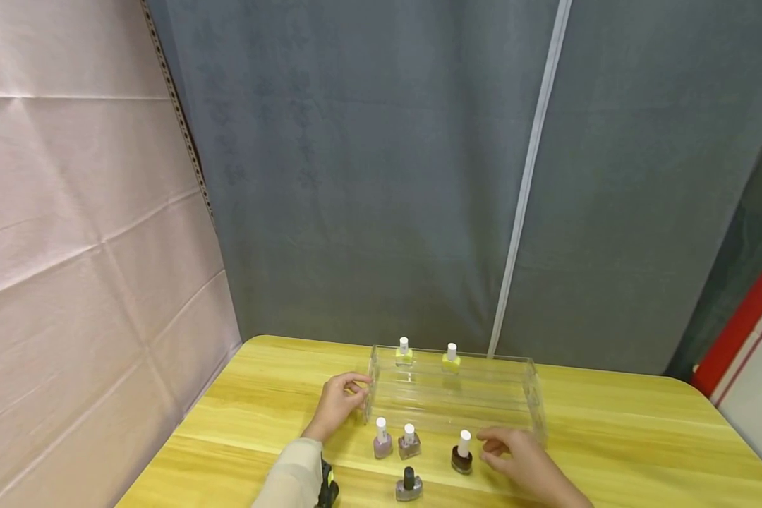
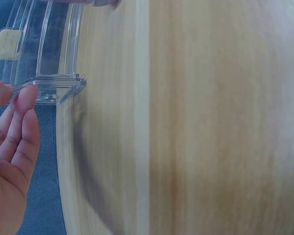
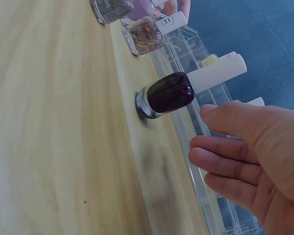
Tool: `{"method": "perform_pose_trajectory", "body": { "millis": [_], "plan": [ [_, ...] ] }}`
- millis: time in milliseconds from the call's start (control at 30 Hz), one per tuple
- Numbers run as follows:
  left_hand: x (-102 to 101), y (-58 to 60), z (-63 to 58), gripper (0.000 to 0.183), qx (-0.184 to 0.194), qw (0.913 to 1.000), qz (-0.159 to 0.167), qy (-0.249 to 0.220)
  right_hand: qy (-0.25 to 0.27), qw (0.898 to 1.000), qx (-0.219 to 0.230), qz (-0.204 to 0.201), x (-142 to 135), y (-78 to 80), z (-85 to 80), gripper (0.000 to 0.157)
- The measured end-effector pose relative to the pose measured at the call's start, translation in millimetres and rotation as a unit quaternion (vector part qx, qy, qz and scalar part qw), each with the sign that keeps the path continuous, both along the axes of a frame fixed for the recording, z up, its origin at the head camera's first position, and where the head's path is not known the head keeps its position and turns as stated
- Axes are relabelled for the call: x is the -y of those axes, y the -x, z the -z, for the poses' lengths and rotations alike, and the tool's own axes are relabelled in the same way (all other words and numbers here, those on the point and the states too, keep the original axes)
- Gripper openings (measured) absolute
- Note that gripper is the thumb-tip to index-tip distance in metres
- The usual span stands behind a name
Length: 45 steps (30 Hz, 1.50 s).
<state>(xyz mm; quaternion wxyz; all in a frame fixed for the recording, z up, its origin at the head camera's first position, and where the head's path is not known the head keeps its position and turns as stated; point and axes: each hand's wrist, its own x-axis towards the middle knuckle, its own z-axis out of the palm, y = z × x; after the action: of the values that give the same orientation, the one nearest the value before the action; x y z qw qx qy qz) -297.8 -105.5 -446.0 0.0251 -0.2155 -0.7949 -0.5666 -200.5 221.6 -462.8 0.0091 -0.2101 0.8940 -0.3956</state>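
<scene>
Crosswise, the clear rack (image 1: 454, 406), its end pinched in left hand (image 1: 341, 402); loose right hand (image 1: 522, 460) beside upright dark bottle (image 1: 461, 459).

The person's left sleeve (image 1: 292, 474) is pale cream and lightly creased. Against its side away from the desk's (image 1: 190, 466) left edge sits a chunky black wrist device (image 1: 327, 491) (a yellowish patch shows on it). The left hand (image 1: 339, 403) and right hand (image 1: 522, 462) are bare.

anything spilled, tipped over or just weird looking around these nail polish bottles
Nothing looks spilled or tipped over. The one mild oddity is the black-capped bottle on the table, in front of the clear rack: the other five bottles all have white caps.
</scene>
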Motion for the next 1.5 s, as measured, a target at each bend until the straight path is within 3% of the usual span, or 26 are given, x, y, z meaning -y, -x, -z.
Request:
{"method": "perform_pose_trajectory", "body": {
  "millis": [267, 600, 1067, 1167, 1400, 1500],
  "plan": [
    [0.8, 0.8, 0.2, 0.019, -0.003, 1.0000, 0.003, 0.000, 0.017, 0.999, 0.032, -0.008, 3.1, -3.5, 2.4, 0.031],
    [1.2, 0.9, 2.2, 0.019, 0.002, 1.0000, 0.002, -0.003, 0.035, 0.999, 0.029, -0.008, 10.8, -6.7, 9.2, 0.032],
    [1.7, -0.6, -0.2, 0.020, 0.010, 0.9999, 0.002, 0.000, 0.060, 0.996, 0.061, -0.009, 16.0, -4.8, 12.6, 0.034],
    [1.6, 3.3, 4.3, 0.019, 0.007, 0.9999, 0.002, -0.008, 0.063, 0.996, 0.063, -0.005, 17.1, -3.7, 13.7, 0.035],
    [2.7, 19.5, 27.6, 0.020, 0.006, 0.9999, -0.008, 0.000, 0.064, 0.995, 0.073, 0.005, 17.4, -2.4, 16.3, 0.036],
    [3.7, 22.2, 31.1, 0.020, 0.006, 0.9999, -0.009, 0.000, 0.061, 0.996, 0.068, 0.008, 17.8, -2.0, 17.5, 0.037]
  ]
}}
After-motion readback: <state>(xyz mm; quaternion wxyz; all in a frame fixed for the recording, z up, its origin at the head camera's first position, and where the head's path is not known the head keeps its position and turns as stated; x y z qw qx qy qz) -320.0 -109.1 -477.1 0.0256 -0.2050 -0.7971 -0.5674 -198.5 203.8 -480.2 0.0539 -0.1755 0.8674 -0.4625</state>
